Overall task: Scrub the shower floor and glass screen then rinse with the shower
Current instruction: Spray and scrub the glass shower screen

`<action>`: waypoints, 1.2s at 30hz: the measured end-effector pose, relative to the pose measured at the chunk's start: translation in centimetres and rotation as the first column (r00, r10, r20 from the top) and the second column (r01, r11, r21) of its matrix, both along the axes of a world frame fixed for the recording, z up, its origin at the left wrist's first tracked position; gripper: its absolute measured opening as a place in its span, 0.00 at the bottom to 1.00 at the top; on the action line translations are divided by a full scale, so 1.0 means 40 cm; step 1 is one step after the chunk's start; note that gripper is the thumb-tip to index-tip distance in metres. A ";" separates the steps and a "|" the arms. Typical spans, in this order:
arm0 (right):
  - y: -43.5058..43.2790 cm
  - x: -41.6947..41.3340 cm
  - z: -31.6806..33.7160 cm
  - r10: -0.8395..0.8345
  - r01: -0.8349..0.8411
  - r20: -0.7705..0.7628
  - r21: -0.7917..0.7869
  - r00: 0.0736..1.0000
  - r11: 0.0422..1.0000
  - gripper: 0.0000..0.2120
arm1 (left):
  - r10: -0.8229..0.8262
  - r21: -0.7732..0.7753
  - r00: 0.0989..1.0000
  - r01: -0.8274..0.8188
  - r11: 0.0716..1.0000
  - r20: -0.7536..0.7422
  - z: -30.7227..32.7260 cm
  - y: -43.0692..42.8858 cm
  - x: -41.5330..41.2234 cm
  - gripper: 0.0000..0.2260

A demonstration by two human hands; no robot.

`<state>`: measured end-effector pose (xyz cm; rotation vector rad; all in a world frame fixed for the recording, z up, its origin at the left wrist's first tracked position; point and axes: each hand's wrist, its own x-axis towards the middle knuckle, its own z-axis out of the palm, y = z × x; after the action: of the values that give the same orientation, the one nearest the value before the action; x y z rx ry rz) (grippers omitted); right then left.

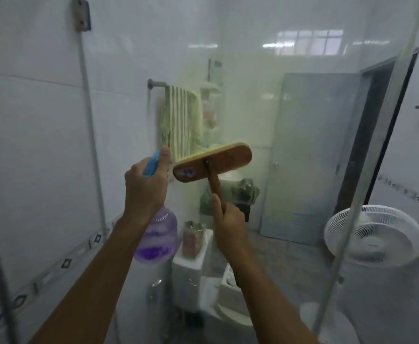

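I judge I'm on the glass screen (303, 145) step; it fills the middle of the frame, its edge slanting down the right side. My right hand (228, 219) is wrapped round the handle of the brush (212, 162), forefinger along it, with the bristles seemingly against the glass at centre. My left hand (145, 187) grips the neck of the spray bottle (157, 240), thumb up by the blue trigger, left of centre. Next I'd need firm, even pressure in overlapping strokes, spraying wherever the glass looks dry.
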<state>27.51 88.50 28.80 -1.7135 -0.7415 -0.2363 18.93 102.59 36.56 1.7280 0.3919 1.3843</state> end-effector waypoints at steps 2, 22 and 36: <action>-0.005 -0.019 -0.150 -0.002 0.009 -0.136 0.053 0.991 0.999 0.25 | 0.023 -0.018 1.000 -0.023 1.000 -0.006 -0.061 0.021 -0.010 0.27; -0.228 -0.212 -1.145 -0.020 -0.525 -0.667 -0.605 0.745 0.598 0.19 | 0.182 -0.323 0.837 -0.386 0.864 -0.515 -1.231 -0.228 -0.214 0.19; -0.242 -0.380 -1.965 0.191 -0.632 -0.642 -0.766 0.742 -0.118 0.18 | 0.127 -0.417 0.498 -0.819 0.395 -0.858 -2.119 -0.528 -0.574 0.21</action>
<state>12.30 78.81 -49.79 -2.5254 -1.3253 1.4717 -4.03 81.48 -48.19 1.2288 1.9120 0.5356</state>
